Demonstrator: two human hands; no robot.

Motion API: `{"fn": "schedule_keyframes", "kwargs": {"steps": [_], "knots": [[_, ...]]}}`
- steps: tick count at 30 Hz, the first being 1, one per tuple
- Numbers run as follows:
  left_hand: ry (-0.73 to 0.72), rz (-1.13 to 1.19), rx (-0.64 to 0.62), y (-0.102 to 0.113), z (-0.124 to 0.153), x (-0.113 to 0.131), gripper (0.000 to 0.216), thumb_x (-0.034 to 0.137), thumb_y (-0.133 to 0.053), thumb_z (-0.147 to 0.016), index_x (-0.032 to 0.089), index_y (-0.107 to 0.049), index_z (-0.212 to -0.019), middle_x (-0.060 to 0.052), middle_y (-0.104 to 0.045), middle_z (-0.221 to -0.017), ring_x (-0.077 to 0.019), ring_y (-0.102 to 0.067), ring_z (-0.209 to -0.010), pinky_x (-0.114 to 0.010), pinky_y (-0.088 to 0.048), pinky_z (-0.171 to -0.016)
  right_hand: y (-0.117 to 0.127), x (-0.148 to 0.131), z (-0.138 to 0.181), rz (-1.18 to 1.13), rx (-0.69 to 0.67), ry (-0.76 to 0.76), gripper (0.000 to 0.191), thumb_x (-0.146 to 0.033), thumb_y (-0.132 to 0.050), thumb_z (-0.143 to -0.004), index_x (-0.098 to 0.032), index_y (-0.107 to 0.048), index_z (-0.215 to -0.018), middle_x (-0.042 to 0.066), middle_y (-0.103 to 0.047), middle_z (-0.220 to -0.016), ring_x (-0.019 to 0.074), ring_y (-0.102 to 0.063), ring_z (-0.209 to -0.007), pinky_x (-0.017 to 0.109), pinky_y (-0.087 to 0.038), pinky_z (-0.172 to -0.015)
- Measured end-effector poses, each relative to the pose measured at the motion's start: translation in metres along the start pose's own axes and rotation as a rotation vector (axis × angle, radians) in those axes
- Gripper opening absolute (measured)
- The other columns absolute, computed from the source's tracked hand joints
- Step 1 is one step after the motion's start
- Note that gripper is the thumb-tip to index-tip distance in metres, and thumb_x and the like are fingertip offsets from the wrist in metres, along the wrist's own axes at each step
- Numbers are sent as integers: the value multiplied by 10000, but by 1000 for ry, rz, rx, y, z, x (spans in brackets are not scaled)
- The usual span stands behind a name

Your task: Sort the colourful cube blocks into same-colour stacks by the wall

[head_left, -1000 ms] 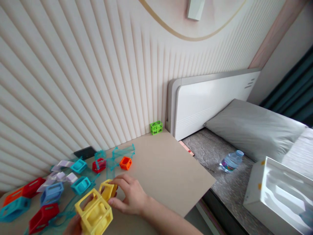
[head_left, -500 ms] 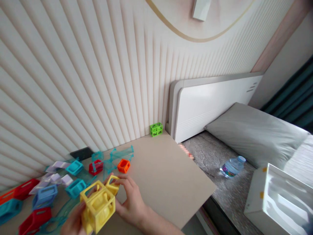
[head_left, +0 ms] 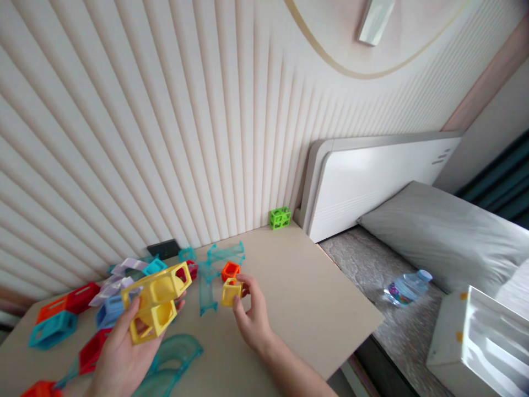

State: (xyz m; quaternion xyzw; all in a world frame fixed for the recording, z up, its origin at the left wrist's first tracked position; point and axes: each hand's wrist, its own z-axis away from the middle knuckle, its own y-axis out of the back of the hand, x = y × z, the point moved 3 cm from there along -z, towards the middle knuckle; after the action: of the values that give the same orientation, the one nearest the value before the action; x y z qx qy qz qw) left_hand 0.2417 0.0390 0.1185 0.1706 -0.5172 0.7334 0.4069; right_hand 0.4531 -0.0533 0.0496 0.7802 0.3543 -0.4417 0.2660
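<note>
While the left hand (head_left: pixel 127 353) grips a yellow open-framed plastic block cluster (head_left: pixel 159 289) at 7-8 o'clock in view, the right hand (head_left: pixel 254 320) pinches a small yellow plastic cube (head_left: pixel 230 296) near 6; orange hollow cube (head_left: pixel 230 271) at its 12, green open-framed block (head_left: pixel 280 218) at its 1, on beige tabletop (head_left: pixel 314 298).

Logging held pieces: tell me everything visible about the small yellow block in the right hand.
The small yellow block looks like plastic, roughly cubic, with a rim framing its near face. The right hand grips its right side, thumb in front. In view it appears just below the orange block; whether it touches that or the tabletop is unclear.
</note>
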Motion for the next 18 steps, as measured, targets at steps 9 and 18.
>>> {"fn": "schedule_keyframes", "kwargs": {"steps": [9, 18], "knots": [[-80, -60, 13, -8, -2, 17, 247, 296, -608, -919, 281, -735, -1130, 9, -810, -941, -184, -754, -721, -301, -665, -654, 5, 1, 3, 87, -8, 53, 335, -151, -545, -876, -253, -621, -1185, 97, -618, -1301, 229, -617, -1185, 339, -517, -958], [-73, -86, -1, -16, -3, 24, 240, 327, -658, -890, 302, -729, -1118, 24, -798, -938, -210, -757, -754, -328, -666, -614, 8, 1, -1, 59, 55, 51, 364, -178, -538, -915, -257, -621, -1260, 104, -633, -1307, 228, -623, -1200, 354, -509, -1014]]}}
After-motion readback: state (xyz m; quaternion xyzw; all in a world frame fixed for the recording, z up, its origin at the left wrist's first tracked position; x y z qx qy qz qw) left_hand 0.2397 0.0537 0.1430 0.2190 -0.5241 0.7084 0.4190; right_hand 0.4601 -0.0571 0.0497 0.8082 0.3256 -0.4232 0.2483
